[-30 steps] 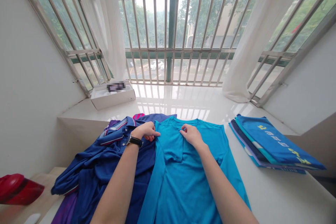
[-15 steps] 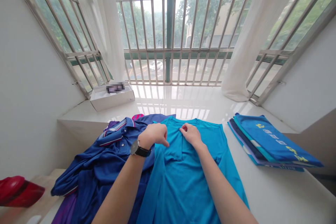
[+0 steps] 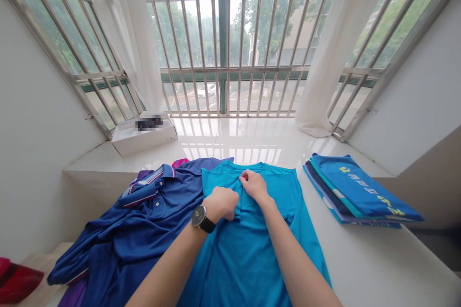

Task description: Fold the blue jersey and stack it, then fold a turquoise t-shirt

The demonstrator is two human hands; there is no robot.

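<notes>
A teal long-sleeved shirt [image 3: 252, 259] lies spread on the white ledge in front of me, its neckline toward the window. A folded-over flap of its cloth lies on the chest. My right hand [image 3: 255, 185] is closed, thumb and fingertips pinching the fabric at the upper end of that flap, just below the neckline. Lower and to the left, my left hand [image 3: 221, 204], a watch [image 3: 199, 217] on its wrist, is curled with the fingers down at the flap's lower corner. Its fingertips are partly hidden, but they appear to grip the cloth.
Left of the shirt lies a heap with a navy polo shirt [image 3: 144, 220] on top. Folded blue garments [image 3: 360, 192] are stacked at right. A white box [image 3: 144, 141] sits at the back left below the barred window. A red object [image 3: 19, 280] shows at lower left.
My left hand has moved from the shirt's left shoulder edge right and down to the flap's lower corner. My right hand keeps its pinch. The view has shifted slightly right.
</notes>
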